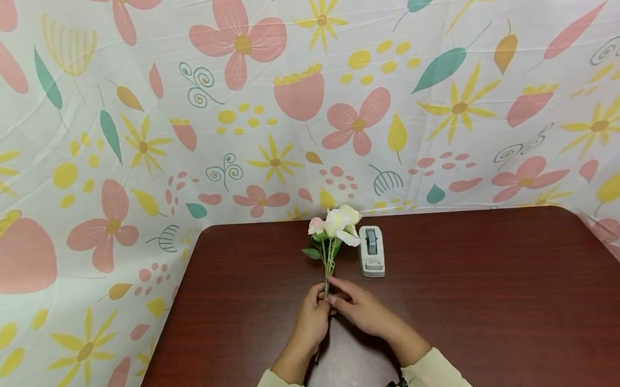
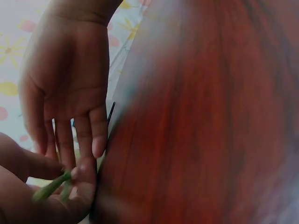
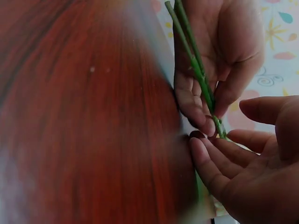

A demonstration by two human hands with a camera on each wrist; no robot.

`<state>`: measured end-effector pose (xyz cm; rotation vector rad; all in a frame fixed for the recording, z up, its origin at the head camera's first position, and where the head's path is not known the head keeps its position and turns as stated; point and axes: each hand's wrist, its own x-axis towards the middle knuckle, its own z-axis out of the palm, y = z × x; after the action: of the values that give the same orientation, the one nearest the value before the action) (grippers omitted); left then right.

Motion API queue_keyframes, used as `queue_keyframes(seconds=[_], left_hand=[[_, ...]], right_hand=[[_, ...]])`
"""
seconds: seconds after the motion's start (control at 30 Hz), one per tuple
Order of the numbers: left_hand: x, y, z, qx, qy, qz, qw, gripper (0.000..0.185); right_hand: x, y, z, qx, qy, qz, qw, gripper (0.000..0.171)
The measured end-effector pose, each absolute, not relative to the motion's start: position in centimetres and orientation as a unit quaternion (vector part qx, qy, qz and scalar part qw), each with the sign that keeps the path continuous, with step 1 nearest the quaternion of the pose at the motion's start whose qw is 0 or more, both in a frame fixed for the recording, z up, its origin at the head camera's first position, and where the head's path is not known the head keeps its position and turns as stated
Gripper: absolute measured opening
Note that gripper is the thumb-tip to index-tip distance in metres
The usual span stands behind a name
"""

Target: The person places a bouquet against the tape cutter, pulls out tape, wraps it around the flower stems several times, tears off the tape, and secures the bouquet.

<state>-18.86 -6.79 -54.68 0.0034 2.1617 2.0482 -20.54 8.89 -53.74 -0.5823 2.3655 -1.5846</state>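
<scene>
A small bunch of artificial-looking flowers (image 1: 342,220), white with one pink bloom and green leaves, points away from me in the head view. My left hand (image 1: 312,322) pinches its green stems (image 3: 198,74) between thumb and fingers, and the stem ends stick out past that hand in the right wrist view. My right hand (image 1: 364,310) is beside the stems, its fingers extended with fingertips right at them. In the right wrist view the right thumb (image 3: 261,109) stands apart from the stems. The left wrist view shows the right palm (image 2: 77,70) with fairly straight fingers.
A white tape dispenser (image 1: 371,252) with a roll in it stands on the dark red-brown table (image 1: 487,301), just right of the blooms. Behind and to the left hangs a white cloth (image 1: 394,170) printed with flowers and leaves, meeting the table's far edge.
</scene>
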Motion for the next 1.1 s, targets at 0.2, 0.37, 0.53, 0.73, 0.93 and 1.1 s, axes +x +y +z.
queue_keyframes(seconds=[0.2,0.37,0.53,0.73,0.93,1.1], left_hand=[[-19.5,-7.8,-54.9,0.018,0.826,0.559,0.065,0.039],[-19.8,-8.2,-55.0,0.029,0.857,0.510,0.071,0.036],[-20.0,-8.4,-55.2,0.032,0.857,0.509,0.066,0.037],[-20.3,-8.7,-55.5,0.033,0.843,0.532,0.071,0.044],[-20.5,-8.9,-55.5,0.024,0.827,0.555,0.085,0.046],[-20.2,-9.0,-55.4,0.022,0.825,0.559,0.085,0.046]], right_hand=[[-20.8,8.8,-54.0,-0.203,0.821,-0.521,0.115,0.050],[-21.0,9.2,-54.3,-0.205,0.824,-0.515,0.114,0.047],[-21.2,9.6,-54.8,-0.213,0.822,-0.514,0.121,0.046],[-21.4,9.9,-55.0,-0.221,0.819,-0.513,0.130,0.047],[-21.5,10.0,-55.0,-0.230,0.818,-0.512,0.130,0.047],[-21.7,9.9,-55.7,-0.241,0.821,-0.502,0.127,0.050]])
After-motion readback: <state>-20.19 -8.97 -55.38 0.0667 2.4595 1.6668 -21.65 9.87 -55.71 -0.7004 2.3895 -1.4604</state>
